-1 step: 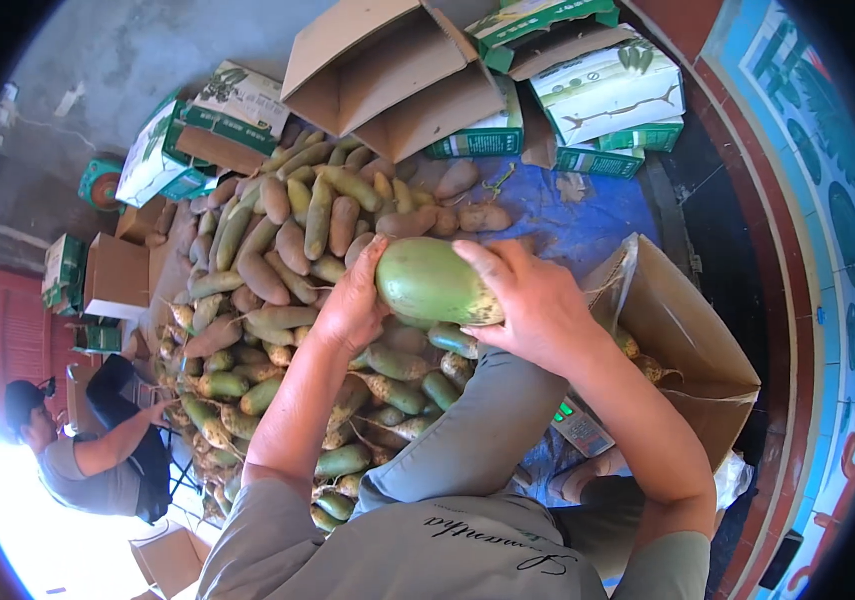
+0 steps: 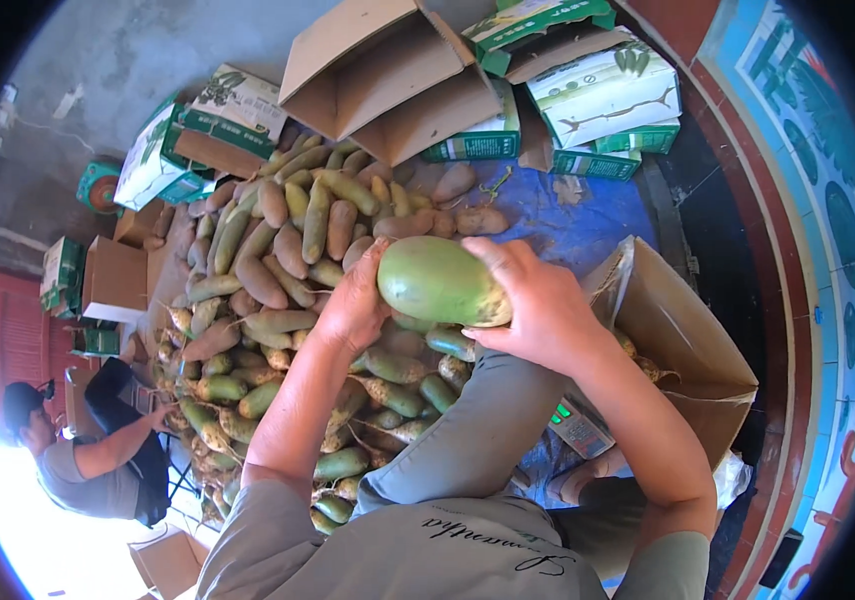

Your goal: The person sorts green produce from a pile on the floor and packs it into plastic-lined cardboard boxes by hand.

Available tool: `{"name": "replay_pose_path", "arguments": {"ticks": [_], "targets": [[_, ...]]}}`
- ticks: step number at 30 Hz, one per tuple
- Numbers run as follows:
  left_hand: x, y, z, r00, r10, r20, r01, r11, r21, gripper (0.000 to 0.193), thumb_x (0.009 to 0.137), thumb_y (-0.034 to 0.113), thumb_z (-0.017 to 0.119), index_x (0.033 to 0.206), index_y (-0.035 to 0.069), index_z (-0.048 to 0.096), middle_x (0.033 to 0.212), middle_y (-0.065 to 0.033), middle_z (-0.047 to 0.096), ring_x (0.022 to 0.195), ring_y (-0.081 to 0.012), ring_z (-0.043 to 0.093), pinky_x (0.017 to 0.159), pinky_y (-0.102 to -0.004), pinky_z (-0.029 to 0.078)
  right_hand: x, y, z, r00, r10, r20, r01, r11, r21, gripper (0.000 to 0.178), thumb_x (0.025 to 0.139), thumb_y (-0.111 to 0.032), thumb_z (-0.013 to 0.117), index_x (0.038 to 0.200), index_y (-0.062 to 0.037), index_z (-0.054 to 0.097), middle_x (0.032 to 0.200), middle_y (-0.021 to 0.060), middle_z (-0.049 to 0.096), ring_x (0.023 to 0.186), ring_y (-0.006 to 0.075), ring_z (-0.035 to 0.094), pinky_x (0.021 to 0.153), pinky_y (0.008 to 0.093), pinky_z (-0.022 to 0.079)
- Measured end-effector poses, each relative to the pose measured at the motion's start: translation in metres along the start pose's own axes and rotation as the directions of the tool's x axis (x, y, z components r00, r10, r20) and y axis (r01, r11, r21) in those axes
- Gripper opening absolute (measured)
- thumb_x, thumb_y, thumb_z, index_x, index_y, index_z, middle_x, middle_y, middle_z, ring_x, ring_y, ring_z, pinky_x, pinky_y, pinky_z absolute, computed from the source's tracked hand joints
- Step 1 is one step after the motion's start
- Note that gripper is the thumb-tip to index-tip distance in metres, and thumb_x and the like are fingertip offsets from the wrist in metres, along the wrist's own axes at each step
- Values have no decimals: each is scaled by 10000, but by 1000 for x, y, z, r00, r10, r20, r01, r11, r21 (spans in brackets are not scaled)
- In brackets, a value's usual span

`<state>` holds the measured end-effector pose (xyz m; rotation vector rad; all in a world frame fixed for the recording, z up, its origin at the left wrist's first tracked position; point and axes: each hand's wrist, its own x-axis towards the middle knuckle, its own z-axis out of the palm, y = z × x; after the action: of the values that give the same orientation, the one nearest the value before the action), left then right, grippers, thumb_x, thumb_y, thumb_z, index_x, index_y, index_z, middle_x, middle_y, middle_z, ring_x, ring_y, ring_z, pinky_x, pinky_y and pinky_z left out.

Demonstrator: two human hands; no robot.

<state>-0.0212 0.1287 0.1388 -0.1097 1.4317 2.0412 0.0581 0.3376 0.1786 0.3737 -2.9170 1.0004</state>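
Note:
A large, smooth green radish with a pale, soil-flecked right end is held up in front of me between both hands. My left hand is closed around its left end. At the right end, the fingers and thumb of my right hand grip it from above and below. Below and beyond the radish spreads a big heap of green radishes, many with dirt and thin roots. Farther back the pile holds dusty, brownish ones. An open cardboard box with some radishes inside stands beside my right forearm.
A scale with a lit green display sits by my right leg. Several cartons stand at the back, over a blue tarp. Another person sits at the left, one hand at the heap. A tiled wall runs along the right.
The radish and my right fingers have shifted very slightly to the right. Both hands keep hold of it.

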Motion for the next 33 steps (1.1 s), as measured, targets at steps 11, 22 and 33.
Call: {"name": "replay_pose_path", "arguments": {"ticks": [11,22,33], "targets": [[59,-9,78,904,379,197,-425,845,326,184,812,52,573,988,19,532,761,-62,565,630,-139,539,569,-243,440,-69,53,-74,891,453,24,-241,429,871,653,712,-239,728,1226,-13,394,963,61,560,772,122,558,591,264,494],[37,-118,248,540,-305,784,-811,58,582,594,813,424,563,1167,-41,462,1122,-230,524,1064,-355,498,908,-407,393,-217,79,-154,703,681,-206,-699,715,-22,625,605,-274,742,1116,-19,488,878,224,600,862,354,592,745,379,472],[32,-149,241,328,-853,405,-724,49,688,744,833,629,361,1024,-59,570,899,-272,597,888,-408,569,803,-443,439,-192,165,-66,581,773,256,-652,630,-421,621,672,-323,693,1155,-15,453,1005,182,592,951,324,579,817,385,475]]}}
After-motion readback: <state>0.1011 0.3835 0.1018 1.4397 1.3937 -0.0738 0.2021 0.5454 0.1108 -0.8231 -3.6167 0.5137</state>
